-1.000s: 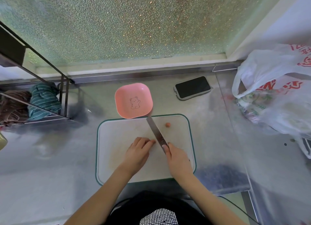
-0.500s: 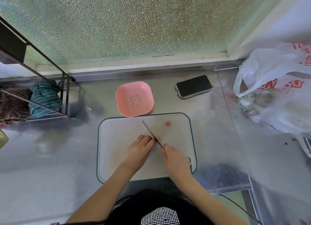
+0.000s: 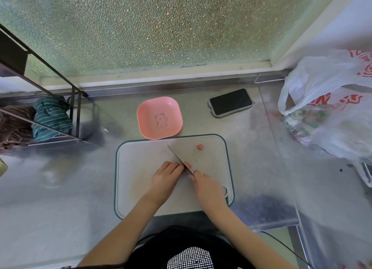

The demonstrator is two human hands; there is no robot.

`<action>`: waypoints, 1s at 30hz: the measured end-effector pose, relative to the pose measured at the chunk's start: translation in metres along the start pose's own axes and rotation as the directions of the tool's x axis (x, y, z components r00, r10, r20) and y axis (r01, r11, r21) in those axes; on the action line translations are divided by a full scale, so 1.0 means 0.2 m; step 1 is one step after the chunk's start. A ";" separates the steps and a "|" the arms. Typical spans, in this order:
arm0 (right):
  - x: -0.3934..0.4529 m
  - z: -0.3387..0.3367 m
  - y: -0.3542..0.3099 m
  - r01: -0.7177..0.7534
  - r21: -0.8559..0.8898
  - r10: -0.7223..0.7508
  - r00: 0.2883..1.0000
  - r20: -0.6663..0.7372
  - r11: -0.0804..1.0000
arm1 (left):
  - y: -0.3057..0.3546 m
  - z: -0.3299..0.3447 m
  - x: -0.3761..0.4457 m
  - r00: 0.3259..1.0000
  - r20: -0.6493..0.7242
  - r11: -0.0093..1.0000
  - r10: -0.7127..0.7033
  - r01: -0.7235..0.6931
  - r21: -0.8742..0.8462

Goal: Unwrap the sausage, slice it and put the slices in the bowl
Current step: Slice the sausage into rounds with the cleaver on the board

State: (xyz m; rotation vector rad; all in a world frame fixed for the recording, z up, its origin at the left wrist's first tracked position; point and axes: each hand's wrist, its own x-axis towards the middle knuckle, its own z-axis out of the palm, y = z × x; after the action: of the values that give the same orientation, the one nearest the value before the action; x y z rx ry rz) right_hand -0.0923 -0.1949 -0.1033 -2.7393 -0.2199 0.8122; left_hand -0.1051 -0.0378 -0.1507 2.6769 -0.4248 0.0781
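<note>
1. Since a second ago the knife [image 3: 182, 158] has dropped from a raised slant over the bowl's edge to lie low across the cutting board [image 3: 141, 160], its tip now well short of the bowl.
2. The right hand [image 3: 209, 188] curls around the knife handle, forefinger stretched along the blade's back.
3. The left hand [image 3: 166, 178] lies knuckles up just left of the blade, fingers curled over the sausage [image 3: 188, 165]; only a pink end shows beside the blade.
4. One cut slice [image 3: 200, 146] lies beyond the right hand, apart from the blade.
5. The pink bowl [image 3: 147, 109] sits past the knife tip, touching the board's far edge.
6. A phone [image 3: 230, 101] lies farther right of the bowl.
</note>
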 end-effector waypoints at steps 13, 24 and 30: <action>-0.05 -0.01 0.01 0.035 0.166 -0.027 0.998 -0.053 0.985 | -0.05 0.01 -0.08 0.999 0.035 0.998 -0.003 0.001 0.064; -0.06 0.04 -0.02 0.098 0.069 -0.091 0.992 -0.088 0.993 | -0.02 -0.03 -0.05 0.997 0.067 0.998 0.039 -0.042 0.047; -0.06 0.07 -0.01 0.131 0.069 -0.119 0.981 -0.155 0.989 | -0.04 -0.02 -0.06 0.996 0.079 0.999 0.036 -0.039 0.037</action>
State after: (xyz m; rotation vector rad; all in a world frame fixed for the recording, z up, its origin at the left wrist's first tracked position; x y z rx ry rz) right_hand -0.1098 -0.1916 -0.1081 -2.6661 -0.3179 0.5654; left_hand -0.1145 -0.0264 -0.1517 2.7165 -0.5034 -0.0074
